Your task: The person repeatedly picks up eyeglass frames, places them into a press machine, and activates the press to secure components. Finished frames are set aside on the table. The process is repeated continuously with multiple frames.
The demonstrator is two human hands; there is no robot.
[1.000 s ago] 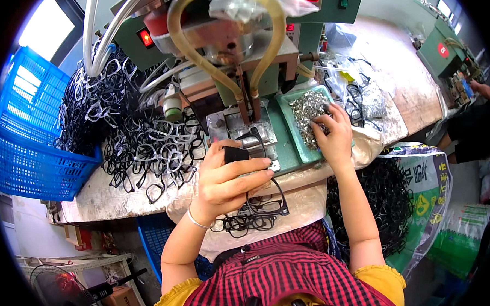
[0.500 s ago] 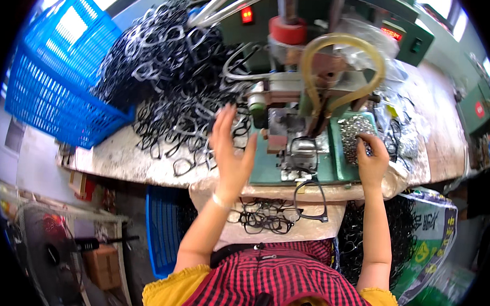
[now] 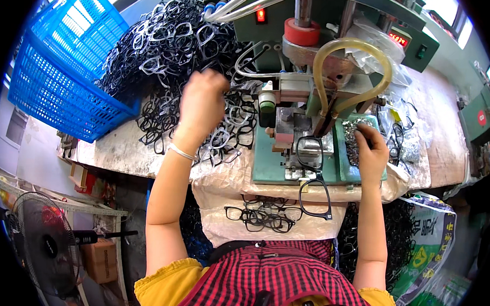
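Observation:
My left hand [image 3: 202, 103] reaches over a large heap of black and grey eyeglass frames [image 3: 168, 40]; its fingers are smeared by motion, and whether they hold a frame cannot be seen. My right hand [image 3: 372, 158] is over a green tray [image 3: 340, 169] of small shiny metal parts [image 3: 350, 137], thumb and fingers pinched together. What lies in that pinch is too small to make out. Between my hands, a black eyeglass frame [image 3: 322, 181] sits at the metal fixture of a green press [image 3: 266, 167]; one rim hangs over the table's front edge.
A blue plastic basket [image 3: 67, 99] leans tipped at the left of the heap. Several black frames [image 3: 264, 214] lie on brown paper before my lap. A yellowish hose loop [image 3: 388, 77] hangs from the press. A fan [image 3: 46, 248] stands low at left.
My left hand has swung up and left from beside the press to over the heap, its spread fingers now drawn in. My right hand stays at the tray, fingers still pinched.

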